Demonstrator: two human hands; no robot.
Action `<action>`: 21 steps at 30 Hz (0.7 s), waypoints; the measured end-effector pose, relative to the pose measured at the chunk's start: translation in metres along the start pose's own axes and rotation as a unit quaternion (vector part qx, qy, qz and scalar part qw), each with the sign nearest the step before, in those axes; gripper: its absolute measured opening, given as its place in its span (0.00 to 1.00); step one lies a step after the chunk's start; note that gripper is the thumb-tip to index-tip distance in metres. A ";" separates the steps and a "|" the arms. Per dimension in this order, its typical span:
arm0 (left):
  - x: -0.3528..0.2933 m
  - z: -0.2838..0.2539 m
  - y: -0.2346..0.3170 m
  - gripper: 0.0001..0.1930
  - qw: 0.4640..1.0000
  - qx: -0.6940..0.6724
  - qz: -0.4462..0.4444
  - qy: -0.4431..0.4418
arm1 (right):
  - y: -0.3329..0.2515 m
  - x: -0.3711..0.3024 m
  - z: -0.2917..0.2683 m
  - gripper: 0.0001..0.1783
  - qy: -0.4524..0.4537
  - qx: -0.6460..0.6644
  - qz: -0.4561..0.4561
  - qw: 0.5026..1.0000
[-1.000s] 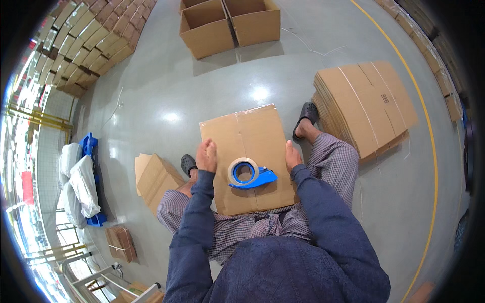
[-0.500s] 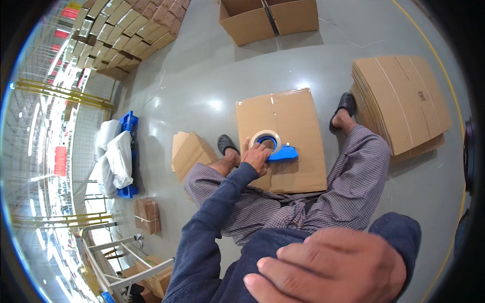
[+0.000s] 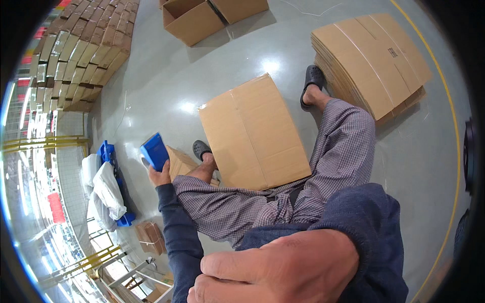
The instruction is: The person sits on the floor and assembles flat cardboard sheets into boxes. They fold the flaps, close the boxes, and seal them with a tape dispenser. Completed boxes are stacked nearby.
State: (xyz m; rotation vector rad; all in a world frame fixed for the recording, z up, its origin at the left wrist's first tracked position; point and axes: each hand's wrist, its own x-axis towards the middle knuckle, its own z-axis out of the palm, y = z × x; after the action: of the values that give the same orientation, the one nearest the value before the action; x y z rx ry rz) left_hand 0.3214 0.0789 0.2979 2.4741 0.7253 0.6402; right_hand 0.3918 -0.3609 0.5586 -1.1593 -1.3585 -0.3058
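Note:
Out to the left, my left hand (image 3: 159, 174) grips a blue tape dispenser (image 3: 155, 151), held above the floor beside some folded cardboard. My right hand (image 3: 283, 265) looms large at the lower edge, close to my chest. Its fingers curl together; their tips and anything inside them are hidden. Between my legs lies a brown cardboard box (image 3: 255, 136), its top closed along a centre seam with a strip of tape over it. Neither hand touches this box.
A stack of flattened cartons (image 3: 371, 60) lies beyond my right foot. An open box (image 3: 194, 20) stands ahead. Piled cartons (image 3: 83, 55) rise at far left, above white bags (image 3: 107, 189) on a blue pallet. Folded cardboard (image 3: 181, 164) lies by my left foot.
My left hand has lifted the tape dispenser off the box and carried it left. The view has turned, and my right hand appears lower and further left.

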 end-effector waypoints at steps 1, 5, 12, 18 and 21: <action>-0.001 0.000 -0.005 0.24 0.999 -0.018 -0.032 0.011 | 0.002 0.001 0.002 0.07 0.001 0.001 0.003 1.000; 0.003 0.006 -0.014 0.24 0.983 -0.150 -0.096 0.034 | 0.007 -0.013 0.006 0.08 0.069 -0.027 0.040 0.996; 0.004 0.009 -0.026 0.23 0.991 -0.022 -0.129 0.012 | 0.146 -0.214 -0.003 0.31 0.246 -0.056 0.555 0.792; -0.001 0.011 -0.042 0.21 0.988 -0.098 -0.117 -0.016 | 0.197 -0.345 0.061 0.44 0.085 -0.259 0.737 0.618; -0.008 0.007 -0.054 0.22 0.988 -0.089 -0.125 -0.018 | 0.191 -0.302 0.087 0.46 0.065 -0.171 0.740 0.648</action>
State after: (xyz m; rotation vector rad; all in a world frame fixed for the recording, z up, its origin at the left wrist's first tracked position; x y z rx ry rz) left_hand 0.2989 0.1126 0.2600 2.1822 0.9044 0.5392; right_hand 0.4040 -0.3364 0.1917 -2.1247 0.1306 0.5864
